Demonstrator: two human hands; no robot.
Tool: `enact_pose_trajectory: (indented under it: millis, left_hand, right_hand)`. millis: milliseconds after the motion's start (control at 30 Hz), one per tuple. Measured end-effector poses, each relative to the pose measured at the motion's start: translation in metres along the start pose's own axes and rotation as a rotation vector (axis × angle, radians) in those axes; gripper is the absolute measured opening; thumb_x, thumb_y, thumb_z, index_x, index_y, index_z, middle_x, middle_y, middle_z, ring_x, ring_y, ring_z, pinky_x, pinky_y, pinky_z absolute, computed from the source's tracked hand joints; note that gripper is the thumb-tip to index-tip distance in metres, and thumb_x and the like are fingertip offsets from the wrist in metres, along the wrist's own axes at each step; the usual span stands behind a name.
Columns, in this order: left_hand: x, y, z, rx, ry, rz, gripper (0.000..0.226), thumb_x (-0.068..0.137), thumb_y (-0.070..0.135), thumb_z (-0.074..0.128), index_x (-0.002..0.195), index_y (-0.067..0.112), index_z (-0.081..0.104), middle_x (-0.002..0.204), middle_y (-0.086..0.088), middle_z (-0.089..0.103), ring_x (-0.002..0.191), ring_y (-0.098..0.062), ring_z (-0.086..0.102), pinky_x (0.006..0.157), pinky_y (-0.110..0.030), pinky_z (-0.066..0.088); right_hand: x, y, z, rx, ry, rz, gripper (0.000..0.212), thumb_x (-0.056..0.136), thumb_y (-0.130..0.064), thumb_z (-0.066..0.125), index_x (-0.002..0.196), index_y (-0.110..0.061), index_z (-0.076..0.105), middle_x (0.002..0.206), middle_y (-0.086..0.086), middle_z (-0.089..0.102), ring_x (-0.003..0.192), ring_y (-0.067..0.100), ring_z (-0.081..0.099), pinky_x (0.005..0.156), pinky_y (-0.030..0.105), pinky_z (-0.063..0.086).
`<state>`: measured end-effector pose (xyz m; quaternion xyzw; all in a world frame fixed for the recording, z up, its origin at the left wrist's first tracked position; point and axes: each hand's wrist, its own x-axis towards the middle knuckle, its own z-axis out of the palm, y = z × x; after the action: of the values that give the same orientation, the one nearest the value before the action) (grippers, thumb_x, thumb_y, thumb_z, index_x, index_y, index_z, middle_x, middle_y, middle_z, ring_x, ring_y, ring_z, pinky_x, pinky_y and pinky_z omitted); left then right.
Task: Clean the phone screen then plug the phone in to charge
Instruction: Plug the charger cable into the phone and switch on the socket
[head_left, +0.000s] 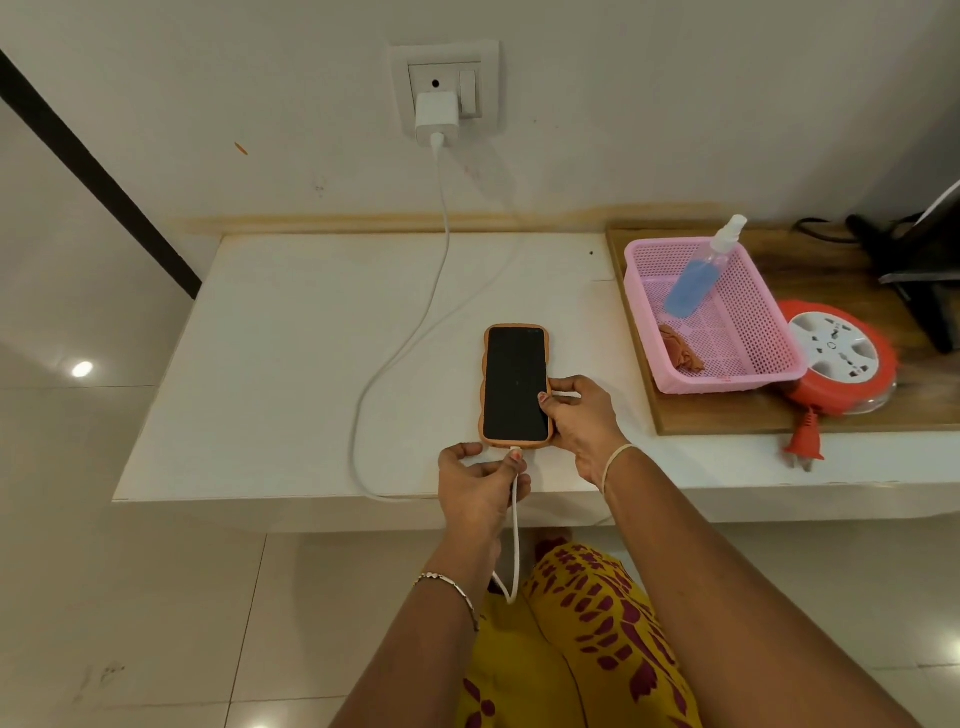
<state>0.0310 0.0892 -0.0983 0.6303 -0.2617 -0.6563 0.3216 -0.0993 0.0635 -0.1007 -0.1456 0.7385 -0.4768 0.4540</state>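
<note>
Head view: one phone (515, 385) in an orange case is seen lying flat, screen up and dark, on the white shelf (291, 364), with both hands at its near end. The left hand (480, 486) is closed in a pinch, thumb and forefinger pressed on the white plug of the cable (439, 270) right at the phone's bottom edge; whether the plug is fully seated cannot be told. The right hand (582, 418) is curled against the phone's right side, fingertips pressed to the case edge beside the screen, apparently so that the phone is braced and kept from sliding away from the push of the plug. From the pinching fingers the cable is seen dropping below the shelf edge, looping back up and running away across the shelf to one white charger (436, 117) in the wall socket (447, 85), so slack is left for the plugging. Well to the right of the bracing fingers, one pink basket (748, 332) is placed on a wooden board (727, 415); one spray bottle (701, 270) with blue liquid and one crumpled cloth (680, 353) are laid in it, which suggests the cleaning is judged finished. One red extension reel (841, 358) is just beside the basket.
</note>
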Motion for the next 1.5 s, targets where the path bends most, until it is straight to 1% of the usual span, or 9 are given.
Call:
enact_pose_trajectory:
  millis: [200, 400, 600, 667, 800, 967, 1133, 1433, 1500]
  left_hand:
    - [0.01, 0.01, 0.007, 0.064, 0.018, 0.049, 0.045, 0.077, 0.012, 0.076, 0.108, 0.023, 0.046, 0.08, -0.006, 0.071, 0.067, -0.018, 0.072, 0.072, -0.032, 0.06]
    - [0.016, 0.021, 0.014, 0.103, 0.009, 0.084, 0.046, 0.077, 0.015, 0.077, 0.112, 0.023, 0.048, 0.077, -0.002, 0.071, 0.071, -0.019, 0.071, 0.074, -0.036, 0.06]
    - [0.034, 0.042, 0.029, 0.145, -0.07, 0.065, 0.045, 0.077, 0.002, 0.072, 0.112, 0.019, 0.051, 0.098, -0.008, 0.067, 0.089, -0.024, 0.067, 0.076, -0.033, 0.058]
    - [0.041, 0.046, 0.033, 0.199, -0.07, 0.082, 0.038, 0.076, 0.001, 0.073, 0.103, 0.02, 0.054, 0.096, -0.005, 0.065, 0.088, -0.023, 0.065, 0.07, -0.027, 0.057]
    - [0.051, 0.049, 0.041, 0.349, -0.057, 0.164, 0.033, 0.076, 0.01, 0.075, 0.105, 0.015, 0.063, 0.098, -0.005, 0.068, 0.087, -0.022, 0.067, 0.083, -0.035, 0.058]
    - [0.056, 0.05, 0.042, 0.441, -0.012, 0.254, 0.043, 0.075, 0.017, 0.076, 0.116, 0.016, 0.06, 0.096, 0.0, 0.066, 0.092, -0.024, 0.066, 0.088, -0.039, 0.055]
    - [0.056, 0.051, 0.041, 0.486, -0.025, 0.252, 0.05, 0.077, 0.018, 0.075, 0.124, 0.015, 0.056, 0.111, -0.006, 0.066, 0.1, -0.025, 0.062, 0.093, -0.039, 0.053]
    - [0.058, 0.052, 0.039, 0.551, -0.055, 0.206, 0.053, 0.079, 0.02, 0.074, 0.128, 0.016, 0.054, 0.101, 0.002, 0.06, 0.097, -0.024, 0.062, 0.092, -0.038, 0.054]
    - [0.057, 0.054, 0.037, 0.571, -0.079, 0.183, 0.058, 0.08, 0.022, 0.073, 0.133, 0.017, 0.049, 0.109, -0.001, 0.062, 0.102, -0.025, 0.062, 0.093, -0.039, 0.053]
  right_hand:
    - [-0.001, -0.004, 0.005, 0.05, 0.025, -0.02, 0.024, 0.094, -0.018, 0.055, 0.117, -0.017, 0.061, 0.11, 0.004, 0.063, 0.097, 0.025, 0.064, 0.076, 0.035, 0.059]
    - [0.003, -0.007, 0.005, 0.011, 0.056, -0.056, 0.023, 0.091, -0.013, 0.059, 0.113, -0.013, 0.066, 0.107, 0.008, 0.068, 0.096, 0.025, 0.065, 0.087, 0.042, 0.055]
    - [0.019, -0.021, 0.007, -0.073, 0.109, -0.129, 0.028, 0.089, -0.009, 0.061, 0.117, -0.01, 0.065, 0.112, 0.008, 0.068, 0.101, 0.026, 0.064, 0.094, 0.044, 0.051]
    - [0.026, -0.023, 0.009, -0.116, 0.143, -0.148, 0.028, 0.09, -0.009, 0.06, 0.117, -0.012, 0.065, 0.112, 0.006, 0.069, 0.101, 0.025, 0.063, 0.095, 0.04, 0.05]
    - [0.033, -0.027, 0.014, -0.301, 0.247, -0.211, 0.028, 0.09, -0.007, 0.059, 0.116, -0.013, 0.066, 0.112, 0.005, 0.069, 0.1, 0.024, 0.064, 0.088, 0.03, 0.05]
    - [0.032, -0.03, 0.022, -0.467, 0.317, -0.272, 0.025, 0.088, -0.009, 0.062, 0.111, -0.013, 0.069, 0.109, 0.005, 0.071, 0.097, 0.026, 0.067, 0.087, 0.032, 0.051]
    - [0.029, -0.027, 0.022, -0.574, 0.307, -0.29, 0.022, 0.089, -0.015, 0.061, 0.11, -0.014, 0.069, 0.106, 0.005, 0.071, 0.095, 0.026, 0.067, 0.086, 0.031, 0.052]
    - [0.03, -0.025, 0.02, -0.617, 0.302, -0.323, 0.024, 0.091, -0.016, 0.058, 0.114, -0.014, 0.067, 0.109, 0.006, 0.07, 0.097, 0.026, 0.066, 0.088, 0.032, 0.051]
    - [0.029, -0.028, 0.018, -0.651, 0.289, -0.315, 0.025, 0.091, -0.013, 0.059, 0.115, -0.013, 0.067, 0.11, 0.007, 0.07, 0.098, 0.027, 0.066, 0.089, 0.032, 0.05]
